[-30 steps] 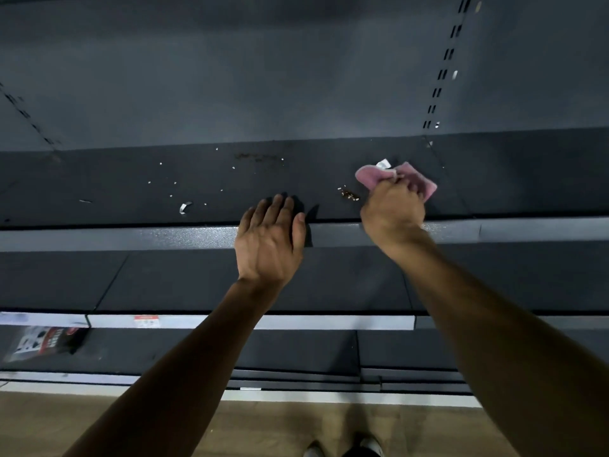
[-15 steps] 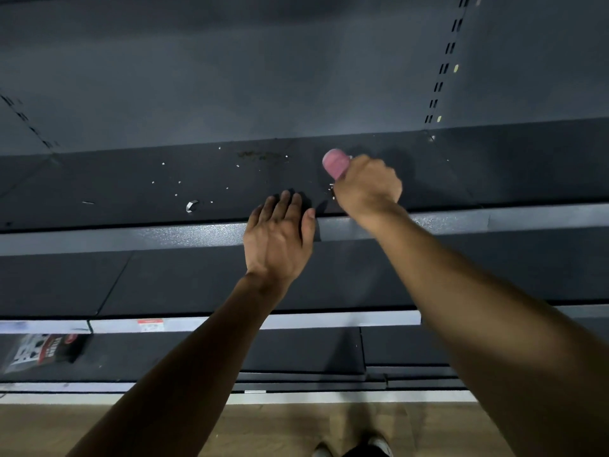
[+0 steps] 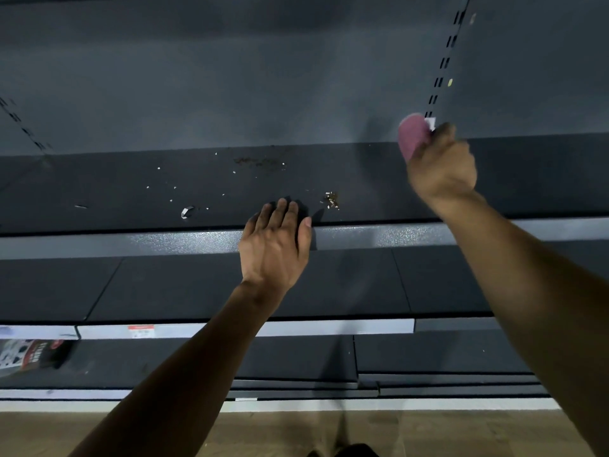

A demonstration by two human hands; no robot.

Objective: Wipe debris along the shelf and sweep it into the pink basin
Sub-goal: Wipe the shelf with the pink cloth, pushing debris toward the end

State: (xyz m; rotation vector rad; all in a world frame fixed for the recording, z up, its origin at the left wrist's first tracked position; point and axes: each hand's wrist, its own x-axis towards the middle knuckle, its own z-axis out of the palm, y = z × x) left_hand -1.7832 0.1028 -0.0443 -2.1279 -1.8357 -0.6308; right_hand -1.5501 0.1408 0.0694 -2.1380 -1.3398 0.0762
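My right hand (image 3: 441,166) grips a bunched pink cloth (image 3: 412,136) with a white tag, raised at the back right of the dark shelf (image 3: 99,179). My left hand (image 3: 275,240) lies flat with straight fingers over the shelf's front edge. A small brown pile of crumbs (image 3: 332,199) sits just right of my left fingers. White specks and a curled paper scrap (image 3: 186,212) are scattered to the left, and a brown smear of debris (image 3: 258,161) lies near the back. No pink basin is in view.
A grey front rail (image 3: 131,240) runs along the shelf. Lower dark shelves (image 3: 197,285) step out below, with a price tag strip (image 3: 141,330). A printed package (image 3: 26,356) lies at the lower left. The slotted upright (image 3: 443,64) stands at the back right.
My right hand with the pink cloth swept left to the crumbs, then swung back right and up toward the back panel. The brown crumb pile now lies uncovered. My left hand stayed on the shelf edge.
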